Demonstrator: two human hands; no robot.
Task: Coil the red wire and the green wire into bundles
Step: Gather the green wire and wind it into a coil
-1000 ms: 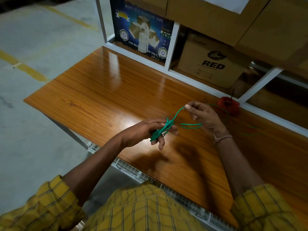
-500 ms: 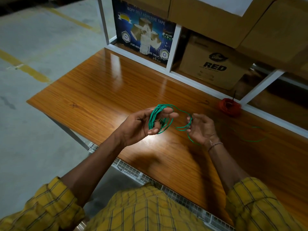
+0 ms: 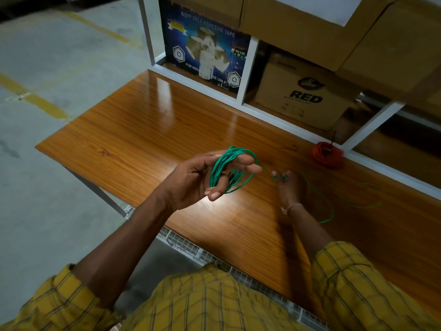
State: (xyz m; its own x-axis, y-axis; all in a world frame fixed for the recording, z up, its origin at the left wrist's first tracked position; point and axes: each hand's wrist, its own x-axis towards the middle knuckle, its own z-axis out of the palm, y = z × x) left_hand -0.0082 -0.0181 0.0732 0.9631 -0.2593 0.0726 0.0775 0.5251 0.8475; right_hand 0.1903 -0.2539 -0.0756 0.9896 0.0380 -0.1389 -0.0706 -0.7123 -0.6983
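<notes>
Thin green wire (image 3: 220,168) (glossy) loops around left hand (image 3: 195,180).

Two hands (image 3: 191,180) (image 3: 290,187), one green wire (image 3: 224,168), one red wire (image 3: 328,154), one table (image 3: 143,130).

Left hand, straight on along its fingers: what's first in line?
The left hand, wearing the green wire coil, points its fingers rightward at the right hand, which pinches the same wire. That hand looks first, though depth is unclear.
</notes>
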